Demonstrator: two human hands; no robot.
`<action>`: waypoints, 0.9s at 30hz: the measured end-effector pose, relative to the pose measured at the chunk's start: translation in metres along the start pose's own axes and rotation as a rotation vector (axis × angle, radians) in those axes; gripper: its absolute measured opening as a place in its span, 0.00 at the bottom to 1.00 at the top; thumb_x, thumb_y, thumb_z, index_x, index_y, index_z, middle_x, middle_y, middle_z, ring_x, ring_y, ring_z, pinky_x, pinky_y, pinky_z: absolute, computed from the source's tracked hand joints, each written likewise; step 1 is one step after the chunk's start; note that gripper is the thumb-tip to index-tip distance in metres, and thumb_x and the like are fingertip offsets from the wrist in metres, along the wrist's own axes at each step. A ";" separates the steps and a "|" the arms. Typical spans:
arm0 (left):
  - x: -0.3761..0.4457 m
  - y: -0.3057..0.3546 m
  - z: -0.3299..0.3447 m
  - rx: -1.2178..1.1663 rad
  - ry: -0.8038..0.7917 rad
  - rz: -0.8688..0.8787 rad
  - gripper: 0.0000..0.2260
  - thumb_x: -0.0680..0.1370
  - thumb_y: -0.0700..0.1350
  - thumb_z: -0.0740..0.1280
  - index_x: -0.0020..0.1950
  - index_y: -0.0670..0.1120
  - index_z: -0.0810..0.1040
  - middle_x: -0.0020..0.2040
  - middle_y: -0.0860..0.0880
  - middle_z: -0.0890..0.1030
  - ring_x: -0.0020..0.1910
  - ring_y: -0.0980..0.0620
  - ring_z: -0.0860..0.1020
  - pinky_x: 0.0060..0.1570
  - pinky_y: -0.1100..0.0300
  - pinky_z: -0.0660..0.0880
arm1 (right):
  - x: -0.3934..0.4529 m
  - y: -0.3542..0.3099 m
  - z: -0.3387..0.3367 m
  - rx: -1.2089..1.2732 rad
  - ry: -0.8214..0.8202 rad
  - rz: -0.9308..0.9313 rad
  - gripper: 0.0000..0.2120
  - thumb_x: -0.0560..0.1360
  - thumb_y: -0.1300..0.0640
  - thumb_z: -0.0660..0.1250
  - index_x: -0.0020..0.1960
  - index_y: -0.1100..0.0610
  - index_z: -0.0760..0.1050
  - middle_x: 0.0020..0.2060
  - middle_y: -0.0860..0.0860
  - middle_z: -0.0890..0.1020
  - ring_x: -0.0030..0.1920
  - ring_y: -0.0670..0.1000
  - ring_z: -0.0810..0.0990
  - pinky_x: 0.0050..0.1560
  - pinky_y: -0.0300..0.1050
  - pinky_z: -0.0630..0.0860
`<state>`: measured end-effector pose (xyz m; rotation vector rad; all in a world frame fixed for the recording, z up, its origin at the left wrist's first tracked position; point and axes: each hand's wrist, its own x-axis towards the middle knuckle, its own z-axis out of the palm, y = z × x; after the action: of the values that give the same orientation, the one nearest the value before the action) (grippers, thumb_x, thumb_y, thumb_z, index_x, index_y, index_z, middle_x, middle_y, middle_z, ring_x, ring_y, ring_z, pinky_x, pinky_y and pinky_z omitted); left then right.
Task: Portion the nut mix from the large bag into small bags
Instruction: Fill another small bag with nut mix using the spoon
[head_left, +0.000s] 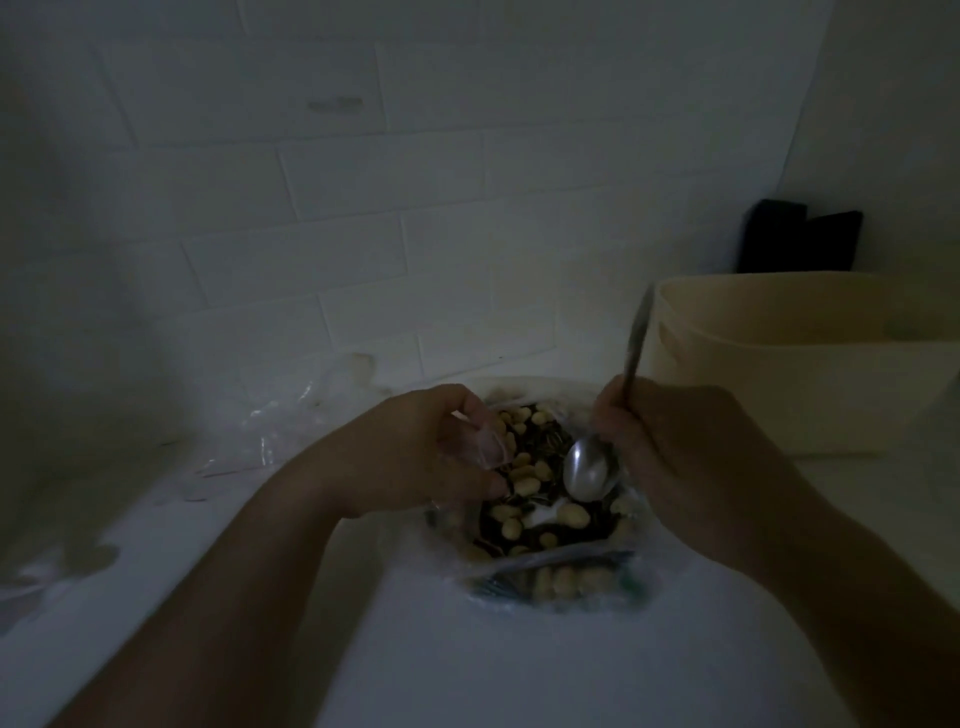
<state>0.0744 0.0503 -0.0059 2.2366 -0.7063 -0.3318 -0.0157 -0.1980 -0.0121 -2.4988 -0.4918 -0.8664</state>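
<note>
The large clear bag lies open on the white counter, filled with pale peanuts and dark seeds. My left hand pinches the bag's left edge, holding a fold of clear plastic up over the opening. My right hand grips the handle of a metal spoon. The spoon's bowl hangs empty just above the nut mix, at the right side of the opening. Its handle points up and away from me.
A crumpled clear small bag lies on the counter to the left of my left hand. A cream tub stands at the right, with a black object behind it. A white tiled wall closes the back.
</note>
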 end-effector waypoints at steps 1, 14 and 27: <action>0.001 0.000 0.001 -0.001 0.005 -0.006 0.18 0.71 0.49 0.83 0.57 0.52 0.80 0.49 0.57 0.87 0.49 0.59 0.85 0.50 0.62 0.81 | 0.000 -0.002 0.002 -0.016 -0.012 -0.015 0.16 0.85 0.40 0.50 0.42 0.42 0.67 0.25 0.37 0.68 0.32 0.33 0.75 0.33 0.25 0.67; 0.019 -0.002 0.024 -0.756 0.272 -0.154 0.16 0.72 0.43 0.79 0.55 0.41 0.80 0.42 0.45 0.85 0.35 0.49 0.82 0.32 0.59 0.75 | 0.000 -0.028 0.034 0.298 0.031 0.287 0.20 0.82 0.37 0.49 0.40 0.44 0.72 0.31 0.46 0.81 0.31 0.43 0.79 0.32 0.38 0.73; 0.004 0.001 0.000 -0.061 0.430 -0.024 0.28 0.68 0.52 0.83 0.66 0.56 0.79 0.50 0.62 0.87 0.52 0.65 0.83 0.47 0.66 0.78 | 0.004 -0.004 0.019 0.690 0.194 0.700 0.15 0.84 0.61 0.56 0.43 0.62 0.76 0.26 0.57 0.78 0.23 0.54 0.71 0.24 0.41 0.68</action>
<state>0.0770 0.0475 -0.0057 2.1579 -0.4327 0.1159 -0.0052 -0.1845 -0.0217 -1.7281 0.1486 -0.5190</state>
